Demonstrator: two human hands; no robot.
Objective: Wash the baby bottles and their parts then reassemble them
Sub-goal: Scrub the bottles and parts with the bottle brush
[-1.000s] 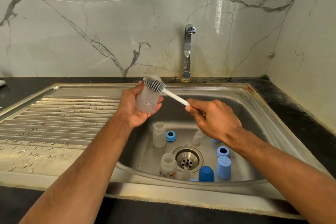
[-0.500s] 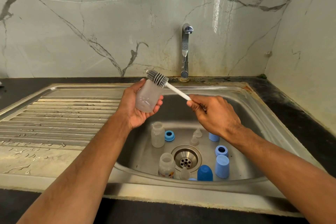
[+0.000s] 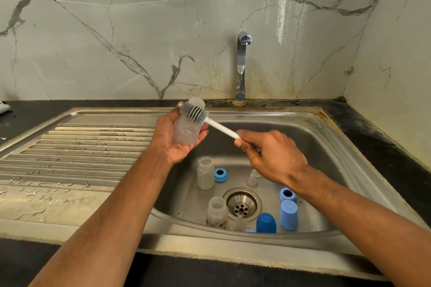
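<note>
Sink (image 3: 349,147) holds two clear bottles (image 3: 205,173), blue caps (image 3: 288,215), rings, teats.

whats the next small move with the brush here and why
Probably tip the brush down into the mouth of the held bottle. The left hand grips the bottle tilted, and the right hand pinches the white handle, but the grey bristles lie across the outside of the neck, so the inside does not look scrubbed at this moment.

I'm reaching both forearms forward; my left grip (image 3: 173,140) is cupping palm-up with fingers curled, my right grip (image 3: 271,156) is pinching, knuckles up.
</note>
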